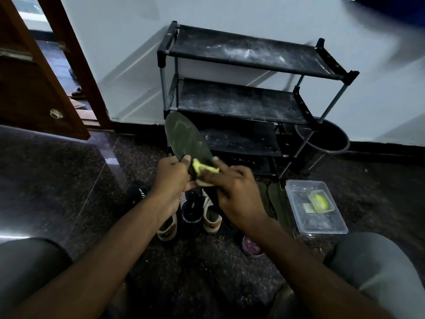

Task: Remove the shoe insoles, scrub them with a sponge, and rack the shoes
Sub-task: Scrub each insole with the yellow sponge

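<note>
- Grey-clad knees (377, 272) frame the bottom of the view, on the side of the floor farthest from the shoe rack (241, 102).
- A small maroon object (251, 246) lies on the dark floor well in front of the rack; what it is cannot be told.
- A pair of white-and-tan shoes (212, 217) and a black shoe (190, 208) sit together on the floor in front of the rack, under the hands.
- A clear plastic box (296, 212) sits in front of the rack's right end, with a small tub (320, 201) of something yellow inside it.
- Two dark insoles (276, 201) lie side by side between that box and the shoes.
- The right hand (234, 192) has its fingers curled over a yellow sponge (202, 168), pressing it on the insole's lower part.
- The left hand (171, 173) grips the heel end of a dark green insole (184, 137), thumb on its face. The insole stands up in front of the rack's bottom left corner.
- The rack's black shelves are dusty and bare, and it stands against the pale wall.
- A dark bucket (333, 139) stands just beside the rack's right legs.
- A brown door (34, 88) stands open well to the rack's left.
</note>
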